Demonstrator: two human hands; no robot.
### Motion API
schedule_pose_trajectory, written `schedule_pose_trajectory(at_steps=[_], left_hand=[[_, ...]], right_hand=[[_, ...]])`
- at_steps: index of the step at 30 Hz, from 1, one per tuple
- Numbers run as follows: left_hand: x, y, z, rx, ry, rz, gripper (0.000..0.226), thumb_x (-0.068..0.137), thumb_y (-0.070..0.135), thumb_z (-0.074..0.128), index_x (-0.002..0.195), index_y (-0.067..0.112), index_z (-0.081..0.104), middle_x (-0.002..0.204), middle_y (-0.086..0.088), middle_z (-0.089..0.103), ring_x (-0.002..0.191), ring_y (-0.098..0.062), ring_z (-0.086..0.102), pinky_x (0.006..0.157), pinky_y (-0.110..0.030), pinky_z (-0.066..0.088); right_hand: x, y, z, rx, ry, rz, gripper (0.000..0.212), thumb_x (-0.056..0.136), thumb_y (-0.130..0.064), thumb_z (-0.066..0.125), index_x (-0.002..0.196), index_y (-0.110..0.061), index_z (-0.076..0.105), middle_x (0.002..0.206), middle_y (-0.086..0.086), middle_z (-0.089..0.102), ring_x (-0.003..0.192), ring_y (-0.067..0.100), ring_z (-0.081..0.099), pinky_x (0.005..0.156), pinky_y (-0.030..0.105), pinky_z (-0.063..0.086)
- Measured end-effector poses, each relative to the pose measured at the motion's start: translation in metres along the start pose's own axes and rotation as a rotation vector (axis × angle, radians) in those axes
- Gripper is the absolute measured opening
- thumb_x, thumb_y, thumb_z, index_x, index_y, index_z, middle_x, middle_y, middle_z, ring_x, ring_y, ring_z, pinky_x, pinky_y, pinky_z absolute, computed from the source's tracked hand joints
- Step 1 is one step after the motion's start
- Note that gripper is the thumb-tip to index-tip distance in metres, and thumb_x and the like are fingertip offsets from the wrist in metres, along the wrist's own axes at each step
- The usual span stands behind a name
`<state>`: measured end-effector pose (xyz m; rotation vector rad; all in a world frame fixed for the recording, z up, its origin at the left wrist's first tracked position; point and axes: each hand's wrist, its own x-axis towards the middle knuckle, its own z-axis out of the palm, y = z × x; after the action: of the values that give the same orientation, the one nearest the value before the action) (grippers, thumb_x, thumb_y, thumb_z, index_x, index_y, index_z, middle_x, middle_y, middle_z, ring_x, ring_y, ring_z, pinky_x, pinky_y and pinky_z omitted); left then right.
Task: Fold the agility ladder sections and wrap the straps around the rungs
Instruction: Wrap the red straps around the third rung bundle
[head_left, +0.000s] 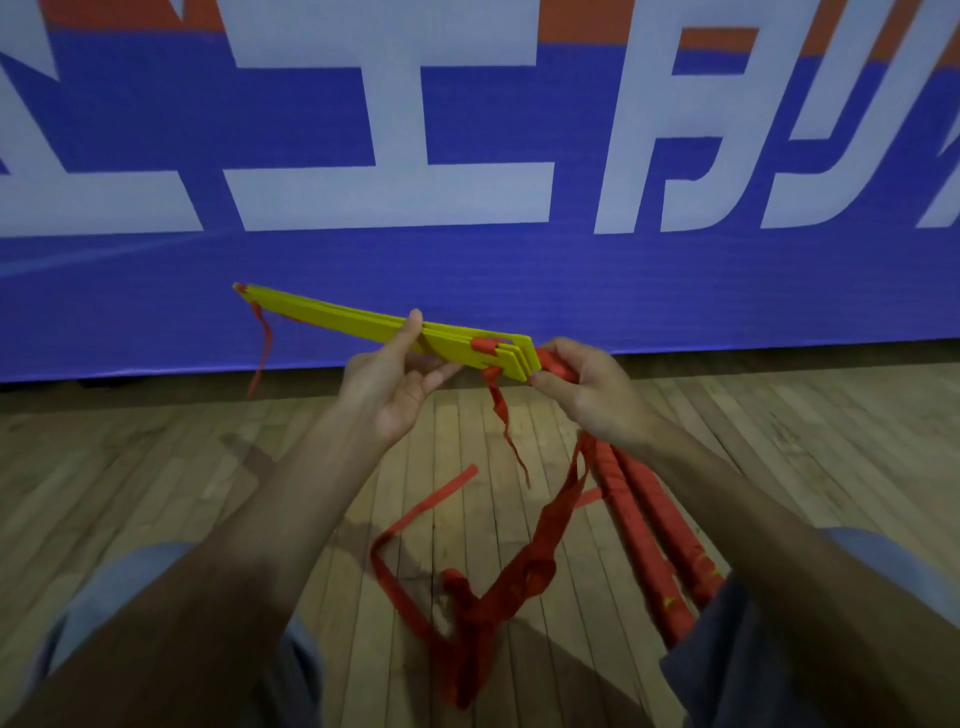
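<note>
A stack of flat yellow ladder rungs (343, 317) is held level above the floor, its far end pointing up-left. My left hand (395, 379) grips the stack near its middle, thumb on top and fingers underneath. My right hand (587, 389) pinches the red strap (558, 366) at the stack's near end. The strap hangs from that hand in a bunched tangle (524, 566) down to the floor between my knees. A shorter strap end (501, 410) dangles from the rung ends, and another (262, 343) hangs off the far tip.
Two rolled bundles wound in red strap (649, 530) lie on the wooden floor (156, 467) by my right knee. A blue banner (467, 280) with big white letters stands close ahead along the floor's edge.
</note>
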<state>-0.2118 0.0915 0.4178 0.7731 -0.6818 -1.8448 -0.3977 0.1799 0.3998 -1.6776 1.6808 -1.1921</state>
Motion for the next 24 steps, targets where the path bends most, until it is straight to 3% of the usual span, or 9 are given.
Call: schedule_pose_trajectory(at_steps=[4,6,8,10,13,17,20,22,24], left_hand=[[0.002,-0.012,-0.001,-0.051,0.082,-0.114,0.035,0.092,0.010,0.062,0.122,-0.005,0.051,0.109,-0.026,0.064,0.091,-0.035,0.067,0.053,-0.046,0.059],[0.004,-0.019,-0.002,-0.060,0.099,-0.186,0.044,0.092,0.011,0.063,0.129,-0.006,0.047,0.124,-0.028,0.058,0.098,-0.037,0.064,0.050,-0.045,0.058],[0.004,-0.026,-0.003,-0.020,0.107,-0.256,0.047,0.092,0.013,0.062,0.132,-0.006,0.046,0.129,-0.028,0.055,0.094,-0.037,0.064,0.056,-0.046,0.058],[0.002,-0.032,-0.005,0.072,0.103,-0.330,0.048,0.092,0.019,0.063,0.133,-0.002,0.047,0.126,-0.027,0.056,0.088,-0.036,0.064,0.063,-0.046,0.056],[-0.002,-0.034,-0.008,0.273,0.064,-0.403,0.051,0.092,0.031,0.064,0.133,0.003,0.048,0.114,-0.021,0.062,0.093,-0.035,0.066,0.061,-0.047,0.056],[-0.010,-0.031,-0.004,0.831,0.026,-0.377,0.060,0.096,0.054,0.047,0.123,0.002,0.052,0.098,-0.016,0.072,0.085,-0.028,0.073,0.069,-0.038,0.059],[-0.011,-0.028,-0.003,1.378,-0.052,-0.170,0.063,0.099,0.057,0.033,0.100,0.005,0.069,0.088,-0.007,0.074,0.080,-0.022,0.071,0.080,-0.035,0.055],[-0.011,-0.025,-0.006,1.714,-0.029,0.161,0.060,0.099,0.055,0.035,0.080,0.012,0.072,0.078,-0.004,0.070,0.074,-0.021,0.066,0.075,-0.035,0.051],[-0.008,-0.024,-0.007,1.790,-0.043,0.494,0.053,0.099,0.050,0.039,0.079,0.011,0.069,0.075,-0.006,0.066,0.074,-0.023,0.062,0.071,-0.039,0.050]], right_hand=[[-0.005,-0.011,0.003,0.017,-0.007,-0.024,0.018,0.093,-0.006,0.053,0.105,-0.012,0.064,0.059,-0.018,0.058,0.051,-0.005,0.050,0.052,0.010,0.034],[-0.007,-0.014,0.003,0.035,-0.012,-0.052,0.017,0.090,-0.022,0.056,0.100,-0.014,0.066,0.067,-0.013,0.066,0.053,0.000,0.052,0.053,0.015,0.037],[-0.010,-0.012,0.004,-0.052,0.005,-0.110,0.031,0.088,-0.041,0.065,0.102,-0.014,0.069,0.079,0.003,0.071,0.064,0.010,0.061,0.061,0.031,0.049],[-0.012,-0.012,0.003,-0.122,0.058,-0.172,0.030,0.088,-0.041,0.067,0.097,-0.012,0.069,0.073,0.003,0.069,0.067,0.011,0.065,0.065,0.031,0.051],[-0.009,-0.012,0.001,-0.235,0.115,-0.293,0.031,0.092,-0.035,0.064,0.084,-0.006,0.068,0.066,0.003,0.066,0.063,0.016,0.061,0.060,0.033,0.048],[-0.003,-0.007,-0.009,-0.301,0.173,-0.361,0.035,0.089,-0.036,0.058,0.083,-0.004,0.071,0.070,0.005,0.067,0.064,0.016,0.059,0.062,0.032,0.045],[-0.002,-0.004,-0.016,-0.324,0.188,-0.380,0.033,0.088,-0.037,0.058,0.083,-0.007,0.072,0.068,0.004,0.065,0.064,0.016,0.057,0.059,0.023,0.041],[-0.003,-0.003,-0.018,-0.339,0.172,-0.370,0.033,0.087,-0.037,0.058,0.083,-0.008,0.072,0.067,0.002,0.064,0.066,0.015,0.056,0.057,0.015,0.036],[-0.004,-0.003,-0.018,-0.355,0.135,-0.378,0.031,0.088,-0.037,0.058,0.084,-0.011,0.073,0.069,-0.002,0.064,0.067,0.012,0.056,0.058,0.013,0.036]])
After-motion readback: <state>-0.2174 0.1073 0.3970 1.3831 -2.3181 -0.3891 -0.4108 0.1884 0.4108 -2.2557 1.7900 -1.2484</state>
